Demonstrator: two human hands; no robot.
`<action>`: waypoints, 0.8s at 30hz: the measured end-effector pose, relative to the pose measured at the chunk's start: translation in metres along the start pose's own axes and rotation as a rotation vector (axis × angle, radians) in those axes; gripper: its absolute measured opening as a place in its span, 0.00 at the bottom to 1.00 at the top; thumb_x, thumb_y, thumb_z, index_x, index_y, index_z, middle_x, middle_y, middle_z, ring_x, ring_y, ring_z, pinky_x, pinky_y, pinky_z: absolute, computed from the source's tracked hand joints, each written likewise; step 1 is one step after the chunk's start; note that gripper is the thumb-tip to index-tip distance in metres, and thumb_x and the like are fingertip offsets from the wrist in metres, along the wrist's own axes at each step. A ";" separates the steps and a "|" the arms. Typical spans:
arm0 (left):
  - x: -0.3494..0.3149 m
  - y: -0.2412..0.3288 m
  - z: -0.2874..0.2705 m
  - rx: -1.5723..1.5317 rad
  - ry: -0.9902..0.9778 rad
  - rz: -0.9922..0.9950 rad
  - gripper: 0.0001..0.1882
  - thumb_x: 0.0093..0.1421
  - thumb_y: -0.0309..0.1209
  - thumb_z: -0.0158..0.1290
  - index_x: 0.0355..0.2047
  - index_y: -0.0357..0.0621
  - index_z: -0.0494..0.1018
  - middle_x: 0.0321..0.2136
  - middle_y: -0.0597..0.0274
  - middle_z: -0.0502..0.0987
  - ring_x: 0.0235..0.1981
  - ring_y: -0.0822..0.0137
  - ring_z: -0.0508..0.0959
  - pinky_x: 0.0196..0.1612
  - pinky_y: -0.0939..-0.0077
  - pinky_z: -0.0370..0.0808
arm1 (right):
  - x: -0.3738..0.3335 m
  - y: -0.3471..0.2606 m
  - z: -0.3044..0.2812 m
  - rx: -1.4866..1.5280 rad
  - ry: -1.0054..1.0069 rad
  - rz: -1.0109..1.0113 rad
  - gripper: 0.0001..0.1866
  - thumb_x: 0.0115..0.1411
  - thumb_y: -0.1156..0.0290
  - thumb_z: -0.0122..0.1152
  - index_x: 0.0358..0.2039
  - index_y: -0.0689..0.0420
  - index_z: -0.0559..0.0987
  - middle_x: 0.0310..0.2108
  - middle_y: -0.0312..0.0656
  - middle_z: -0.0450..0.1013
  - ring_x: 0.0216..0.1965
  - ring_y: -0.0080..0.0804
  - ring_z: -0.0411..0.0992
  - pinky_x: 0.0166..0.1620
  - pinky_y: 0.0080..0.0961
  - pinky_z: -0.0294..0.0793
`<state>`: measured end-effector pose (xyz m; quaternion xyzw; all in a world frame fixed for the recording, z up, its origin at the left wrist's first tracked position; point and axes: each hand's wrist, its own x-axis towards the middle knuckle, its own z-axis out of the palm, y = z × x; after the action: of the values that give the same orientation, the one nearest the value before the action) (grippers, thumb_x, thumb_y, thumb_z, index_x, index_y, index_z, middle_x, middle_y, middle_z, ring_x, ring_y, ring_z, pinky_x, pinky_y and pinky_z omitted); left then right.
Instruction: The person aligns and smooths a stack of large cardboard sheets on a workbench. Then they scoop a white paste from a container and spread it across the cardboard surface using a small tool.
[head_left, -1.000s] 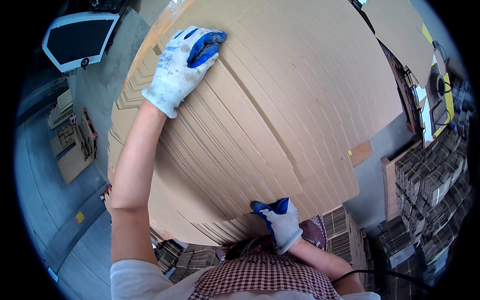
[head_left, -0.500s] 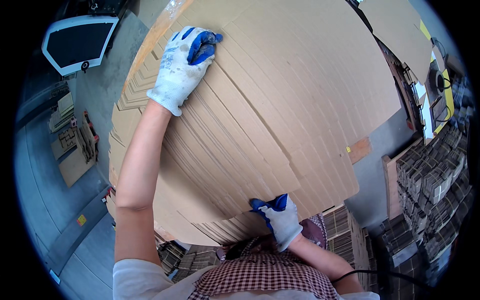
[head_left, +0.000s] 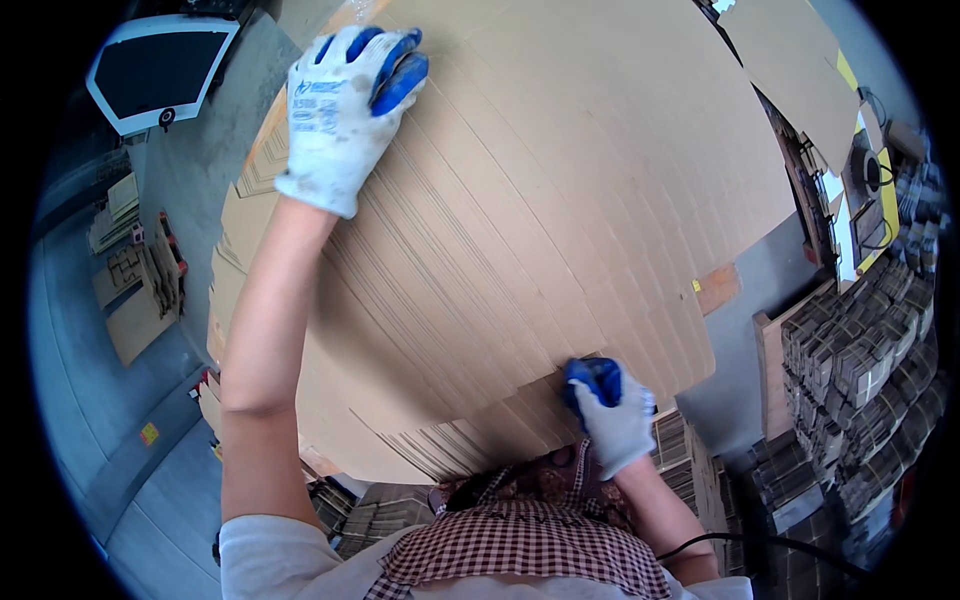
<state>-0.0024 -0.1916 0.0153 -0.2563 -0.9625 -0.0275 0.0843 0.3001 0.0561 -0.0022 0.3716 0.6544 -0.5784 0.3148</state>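
White gloves with blue palms cover both hands. My left hand (head_left: 345, 115) rests on the far left part of a fanned stack of brown cardboard sheets (head_left: 560, 210), fingers apart and bent over the surface, thumb to the right. The sheets overlap in steps, with many parallel edges and crease lines. At the near edge of the stack, my right hand (head_left: 610, 405) is closed, its fingers curled at a cardboard sheet's edge. Slight blur and the glove hide part of that grip.
Tied bundles of flat cardboard (head_left: 850, 340) are stacked at the right beside a wooden board (head_left: 775, 375). A dark cable (head_left: 770, 540) runs by my right arm. A white-framed dark panel (head_left: 160, 75) and cardboard pieces (head_left: 140, 310) lie at the left.
My left hand has shifted slightly left and away, its fingers now more spread. My right hand has moved right and a little up along the near edge. A raised sheet edge across the stack now lies flatter.
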 end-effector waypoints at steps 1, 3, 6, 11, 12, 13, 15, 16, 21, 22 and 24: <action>-0.006 0.000 -0.007 -0.099 -0.038 -0.011 0.23 0.59 0.40 0.65 0.55 0.55 0.78 0.50 0.56 0.78 0.57 0.50 0.75 0.66 0.56 0.66 | 0.001 0.004 -0.009 -0.140 0.103 -0.078 0.11 0.61 0.70 0.71 0.40 0.62 0.82 0.23 0.38 0.78 0.23 0.18 0.72 0.29 0.20 0.75; -0.015 0.002 -0.016 -0.236 -0.251 -0.073 0.23 0.61 0.39 0.64 0.57 0.54 0.77 0.57 0.57 0.76 0.62 0.52 0.71 0.69 0.56 0.64 | 0.000 0.003 -0.018 0.055 0.113 -0.105 0.14 0.59 0.71 0.71 0.43 0.62 0.82 0.28 0.44 0.80 0.27 0.25 0.77 0.35 0.25 0.78; -0.040 -0.008 -0.003 -0.119 -0.302 0.136 0.24 0.64 0.39 0.60 0.60 0.55 0.75 0.64 0.59 0.72 0.67 0.53 0.67 0.71 0.56 0.60 | -0.009 -0.001 -0.012 -0.222 0.118 -0.377 0.19 0.57 0.73 0.70 0.49 0.62 0.80 0.42 0.50 0.81 0.42 0.43 0.81 0.46 0.33 0.79; -0.060 -0.020 0.005 -0.121 -0.214 0.133 0.25 0.65 0.38 0.58 0.63 0.56 0.74 0.66 0.59 0.70 0.68 0.50 0.65 0.72 0.55 0.58 | -0.037 -0.018 -0.009 -0.239 0.083 -0.556 0.25 0.57 0.74 0.69 0.56 0.60 0.77 0.51 0.51 0.80 0.49 0.50 0.79 0.53 0.36 0.78; -0.059 -0.022 0.005 -0.106 -0.198 0.113 0.25 0.65 0.38 0.58 0.63 0.56 0.74 0.66 0.59 0.70 0.69 0.50 0.65 0.72 0.54 0.58 | -0.035 -0.033 -0.011 -0.418 0.082 -0.623 0.29 0.57 0.74 0.69 0.60 0.59 0.74 0.57 0.52 0.76 0.52 0.52 0.78 0.54 0.37 0.78; -0.062 -0.023 0.006 -0.117 -0.194 0.091 0.25 0.65 0.38 0.57 0.63 0.56 0.74 0.66 0.59 0.70 0.69 0.50 0.65 0.72 0.54 0.58 | -0.029 -0.029 -0.004 -0.456 0.061 -0.571 0.34 0.58 0.73 0.68 0.65 0.58 0.70 0.62 0.54 0.71 0.54 0.53 0.76 0.54 0.38 0.78; -0.066 -0.024 0.010 -0.140 -0.187 0.047 0.25 0.65 0.38 0.57 0.63 0.56 0.74 0.66 0.59 0.69 0.69 0.50 0.65 0.72 0.54 0.58 | -0.031 -0.016 0.012 -0.626 0.070 -0.557 0.36 0.59 0.73 0.66 0.68 0.58 0.66 0.65 0.56 0.66 0.55 0.56 0.75 0.55 0.41 0.77; -0.065 -0.022 0.011 -0.159 -0.187 0.043 0.25 0.65 0.38 0.56 0.64 0.55 0.73 0.67 0.59 0.69 0.69 0.49 0.64 0.72 0.54 0.58 | -0.033 -0.012 0.021 -0.614 0.056 -0.586 0.36 0.60 0.73 0.65 0.69 0.58 0.65 0.66 0.57 0.65 0.53 0.57 0.75 0.54 0.42 0.77; -0.066 -0.024 0.013 -0.190 -0.185 0.023 0.26 0.66 0.37 0.55 0.65 0.56 0.73 0.67 0.59 0.69 0.69 0.50 0.64 0.73 0.56 0.57 | -0.016 -0.025 0.026 -0.087 0.063 -0.268 0.31 0.59 0.80 0.66 0.63 0.61 0.70 0.53 0.52 0.72 0.46 0.43 0.78 0.51 0.32 0.78; -0.064 -0.025 0.012 -0.195 -0.191 0.022 0.26 0.65 0.37 0.55 0.65 0.56 0.73 0.67 0.58 0.69 0.69 0.49 0.64 0.73 0.56 0.57 | -0.009 -0.024 0.026 0.029 0.065 -0.223 0.28 0.59 0.80 0.67 0.60 0.62 0.73 0.51 0.50 0.73 0.45 0.41 0.78 0.50 0.31 0.77; -0.062 -0.024 0.009 -0.201 -0.203 0.012 0.26 0.66 0.37 0.55 0.65 0.56 0.72 0.67 0.58 0.69 0.69 0.49 0.64 0.73 0.56 0.57 | 0.000 -0.028 0.024 0.106 0.043 -0.176 0.23 0.58 0.81 0.66 0.55 0.62 0.76 0.48 0.48 0.75 0.45 0.39 0.78 0.50 0.29 0.77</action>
<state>0.0374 -0.2419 -0.0049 -0.2709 -0.9568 -0.0974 -0.0395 0.2760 0.0312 0.0090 0.3410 0.6597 -0.6296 0.2285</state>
